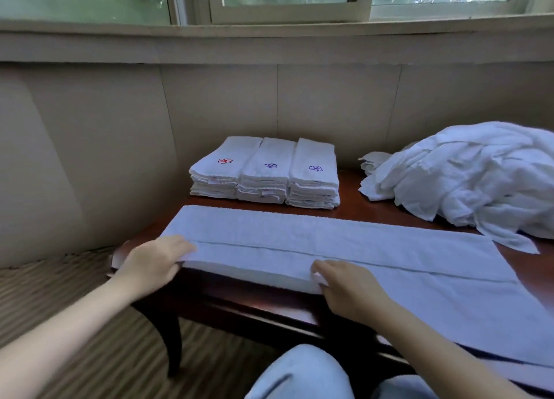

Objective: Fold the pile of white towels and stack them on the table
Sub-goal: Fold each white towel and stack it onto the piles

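Observation:
A long white towel (299, 236) lies across the front of the dark wooden table (353, 211), folded lengthwise into a strip with a seam along its middle. My left hand (153, 262) grips the towel's left end, thumb under the near edge. My right hand (347, 287) pinches the near folded edge around the towel's middle. Behind the strip stand three side-by-side stacks of folded white towels (265, 173) with small red and purple emblems on top. A loose pile of unfolded white towels (467, 179) fills the table's right back part.
The table stands against a beige panelled wall under a window. Striped carpet (60, 290) lies to the left. The towel's right part hangs over the front edge near my knees (302, 371). A table leg (172, 341) stands at the front left.

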